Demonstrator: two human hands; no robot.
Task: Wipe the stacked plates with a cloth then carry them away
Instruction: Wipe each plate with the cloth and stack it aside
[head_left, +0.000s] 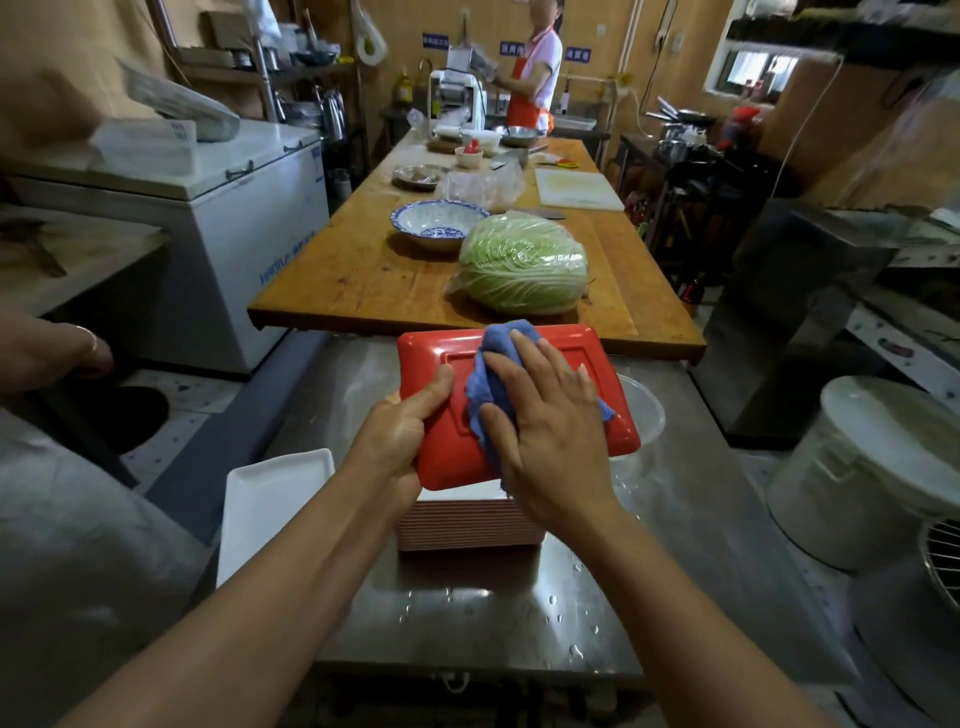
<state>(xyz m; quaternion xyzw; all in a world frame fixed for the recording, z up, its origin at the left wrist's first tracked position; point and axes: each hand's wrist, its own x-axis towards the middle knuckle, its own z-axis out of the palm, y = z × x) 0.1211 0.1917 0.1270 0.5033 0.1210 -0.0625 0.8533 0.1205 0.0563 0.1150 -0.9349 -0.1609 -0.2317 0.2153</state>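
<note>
A red rectangular plate (441, 452) is held bottom-up above a stack of plates (467, 530) on the steel table. My left hand (400, 436) grips its near left edge, thumb on top. My right hand (545, 415) lies flat with fingers spread, pressing a blue cloth (488, 384) onto the plate's underside. Part of the cloth is hidden under my palm. The stack's top is mostly hidden by the red plate.
A white rectangular plate (270, 499) lies left of the stack. The steel table (493, 613) carries water drops and a clear bowl (644, 410). Beyond are a wooden table (353, 275) with cabbage (524, 265) and a blue-patterned bowl (436, 223). A white bucket (872, 467) stands right. A person works at the far end.
</note>
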